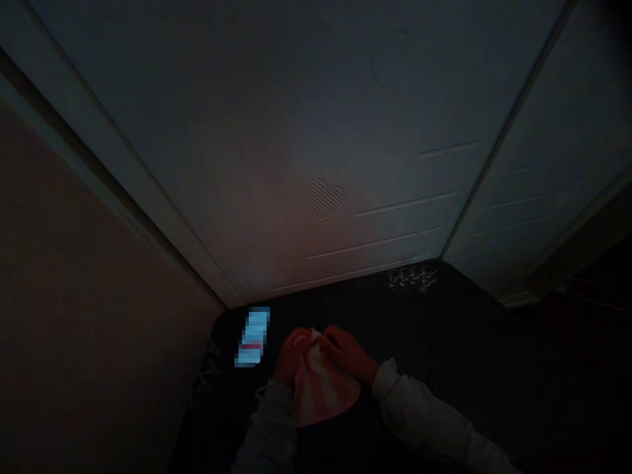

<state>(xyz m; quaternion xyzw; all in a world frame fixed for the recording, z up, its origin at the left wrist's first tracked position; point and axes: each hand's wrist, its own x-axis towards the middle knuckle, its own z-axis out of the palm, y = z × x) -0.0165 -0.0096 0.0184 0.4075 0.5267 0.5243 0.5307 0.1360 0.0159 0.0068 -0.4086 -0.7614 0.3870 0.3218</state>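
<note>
A pink-and-white striped cloth point(326, 388) hangs from my two hands above the dark table and spreads out below them. My left hand point(290, 357) is closed on the cloth's bunched upper left part. Opposite it, my right hand point(349, 352) pinches the upper right part, its fingertips close to those of the left. A small pale patch shows between the fingertips; in this dim light I cannot tell whether it is cloth or something wrapped inside.
Several small clear glasses point(412, 278) stand at the table's point(395, 322) back edge. Other faint clear shapes point(210, 368) line its left edge. A lit, pixelated screen point(253, 337) lies left of my hands. Behind rises a pale panel point(276, 164) with embossed hearts.
</note>
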